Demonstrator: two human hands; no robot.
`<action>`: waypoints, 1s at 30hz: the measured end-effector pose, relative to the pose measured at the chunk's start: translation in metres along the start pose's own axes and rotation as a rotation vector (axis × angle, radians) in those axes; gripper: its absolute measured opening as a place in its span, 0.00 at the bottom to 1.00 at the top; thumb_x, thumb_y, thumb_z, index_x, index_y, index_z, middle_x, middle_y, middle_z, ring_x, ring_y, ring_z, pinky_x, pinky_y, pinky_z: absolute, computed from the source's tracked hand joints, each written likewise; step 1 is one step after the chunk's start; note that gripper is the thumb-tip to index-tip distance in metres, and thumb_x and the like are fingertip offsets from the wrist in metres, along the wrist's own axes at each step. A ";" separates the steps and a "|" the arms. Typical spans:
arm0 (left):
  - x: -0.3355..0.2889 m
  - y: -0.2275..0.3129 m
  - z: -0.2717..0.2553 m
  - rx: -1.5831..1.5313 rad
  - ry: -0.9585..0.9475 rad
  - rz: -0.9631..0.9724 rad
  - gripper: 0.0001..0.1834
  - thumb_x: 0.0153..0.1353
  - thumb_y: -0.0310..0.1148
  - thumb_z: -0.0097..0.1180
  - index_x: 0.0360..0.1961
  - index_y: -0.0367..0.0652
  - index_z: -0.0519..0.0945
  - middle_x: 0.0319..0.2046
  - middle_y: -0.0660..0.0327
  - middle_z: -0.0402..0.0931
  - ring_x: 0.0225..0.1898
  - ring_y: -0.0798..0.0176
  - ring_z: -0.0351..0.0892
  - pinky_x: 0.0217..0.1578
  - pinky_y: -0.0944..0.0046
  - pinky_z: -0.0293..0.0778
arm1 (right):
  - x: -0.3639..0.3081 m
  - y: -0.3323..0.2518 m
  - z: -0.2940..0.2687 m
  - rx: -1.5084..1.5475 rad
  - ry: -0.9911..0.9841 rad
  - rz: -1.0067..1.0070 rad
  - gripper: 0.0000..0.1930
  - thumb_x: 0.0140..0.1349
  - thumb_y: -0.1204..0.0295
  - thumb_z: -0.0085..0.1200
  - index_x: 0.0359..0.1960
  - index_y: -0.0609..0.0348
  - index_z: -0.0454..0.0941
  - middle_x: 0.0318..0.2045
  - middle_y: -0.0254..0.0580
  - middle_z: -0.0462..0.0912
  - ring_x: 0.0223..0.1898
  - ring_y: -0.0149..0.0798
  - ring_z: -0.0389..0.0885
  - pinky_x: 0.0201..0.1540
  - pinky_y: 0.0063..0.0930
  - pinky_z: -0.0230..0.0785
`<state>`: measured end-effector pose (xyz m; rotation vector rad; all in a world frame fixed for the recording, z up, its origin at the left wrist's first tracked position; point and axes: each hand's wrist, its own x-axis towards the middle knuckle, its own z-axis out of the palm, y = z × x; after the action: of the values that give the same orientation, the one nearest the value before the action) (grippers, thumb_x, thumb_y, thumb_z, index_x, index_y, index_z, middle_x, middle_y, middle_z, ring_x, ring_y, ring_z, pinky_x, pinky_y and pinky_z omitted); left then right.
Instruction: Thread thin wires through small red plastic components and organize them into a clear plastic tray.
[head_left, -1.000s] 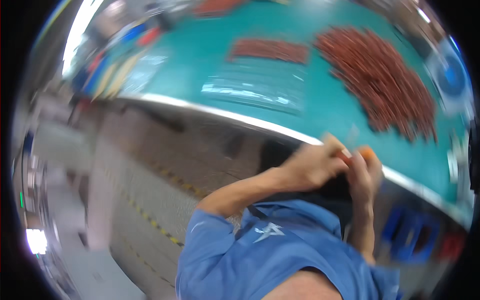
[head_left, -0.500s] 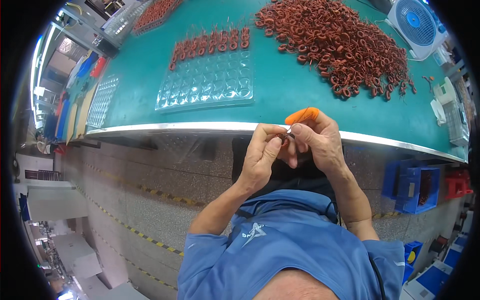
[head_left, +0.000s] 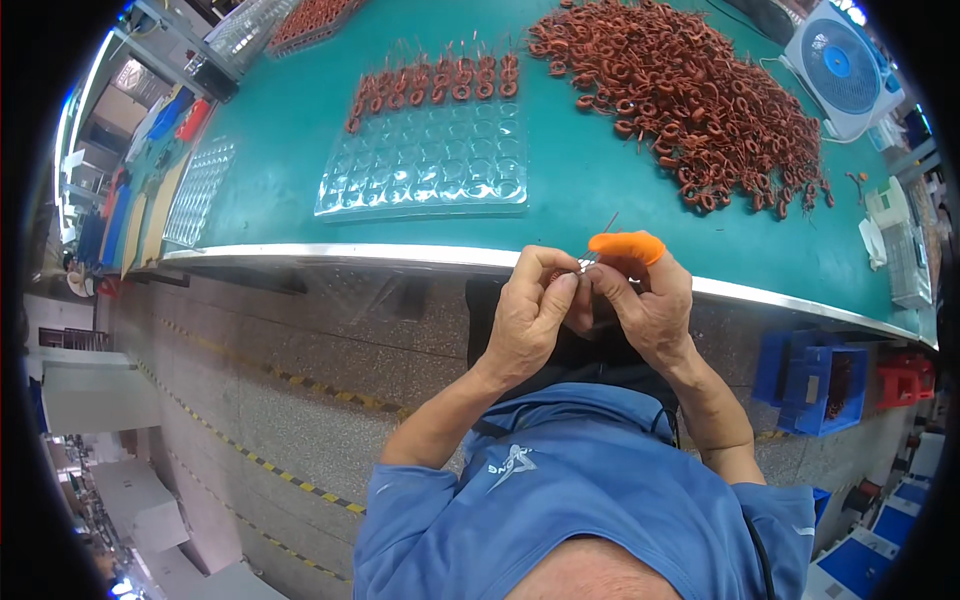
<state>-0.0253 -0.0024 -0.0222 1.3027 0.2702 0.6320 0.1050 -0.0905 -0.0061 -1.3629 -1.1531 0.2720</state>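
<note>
My left hand point(head_left: 530, 312) pinches a small toroidal coil of red-brown wire, mostly covered by the fingers just off the table's front edge. My right hand point(head_left: 655, 312), with an orange finger cover point(head_left: 628, 246) on its index finger, closes thumb and finger on the coil's thin wire leads point(head_left: 589, 259). Both hands meet fingertip to fingertip. Beyond them, a clear plastic tray point(head_left: 424, 190) of round pockets lies on the table, its far rows filled with similar coils point(head_left: 438, 90), leads upward. To its right spreads a large heap of coils point(head_left: 690, 110).
The green table point(head_left: 270, 190) has a pale metal front edge. At the left lies another clear tray point(head_left: 200, 190); a filled tray point(head_left: 310, 22) sits at the far left. A blue-and-white fan point(head_left: 842, 65) stands far right. Below right are blue bins point(head_left: 835, 390) and a red stool-like object point(head_left: 905, 380).
My right thumb and finger have drawn in closer to the left fingertips, and the orange-covered finger lies flatter. The coil, partly visible before, is now mostly hidden. The view has shifted slightly.
</note>
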 end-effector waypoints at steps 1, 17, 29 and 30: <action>-0.002 -0.001 0.001 -0.106 0.031 -0.003 0.07 0.72 0.29 0.41 0.47 0.38 0.65 0.27 0.60 0.73 0.25 0.70 0.75 0.27 0.71 0.75 | 0.000 0.000 0.002 0.000 -0.008 0.001 0.12 0.60 0.79 0.60 0.45 0.63 0.76 0.25 0.36 0.79 0.25 0.25 0.79 0.29 0.18 0.71; 0.011 -0.005 -0.035 0.050 0.131 0.167 0.10 0.73 0.31 0.41 0.50 0.37 0.63 0.29 0.57 0.73 0.27 0.68 0.75 0.32 0.69 0.75 | 0.046 -0.014 0.038 0.072 -0.130 0.116 0.12 0.60 0.78 0.60 0.44 0.66 0.75 0.27 0.40 0.83 0.28 0.27 0.82 0.32 0.19 0.73; 0.063 -0.001 -0.169 1.164 0.528 0.521 0.22 0.53 0.27 0.61 0.48 0.33 0.70 0.45 0.42 0.71 0.48 0.37 0.72 0.47 0.49 0.71 | 0.217 0.023 0.163 0.089 -0.257 -0.005 0.10 0.63 0.71 0.53 0.39 0.65 0.79 0.26 0.34 0.80 0.28 0.26 0.77 0.31 0.21 0.68; 0.069 0.008 -0.158 1.137 0.457 0.522 0.20 0.52 0.27 0.60 0.46 0.33 0.71 0.45 0.43 0.70 0.49 0.40 0.71 0.50 0.50 0.69 | 0.232 0.041 0.170 0.006 -0.203 -0.010 0.09 0.64 0.71 0.53 0.40 0.64 0.79 0.25 0.33 0.79 0.28 0.25 0.77 0.31 0.20 0.69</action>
<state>-0.0548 0.1665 -0.0453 2.3445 0.7427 1.3241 0.1027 0.1967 0.0356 -1.3463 -1.3255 0.4144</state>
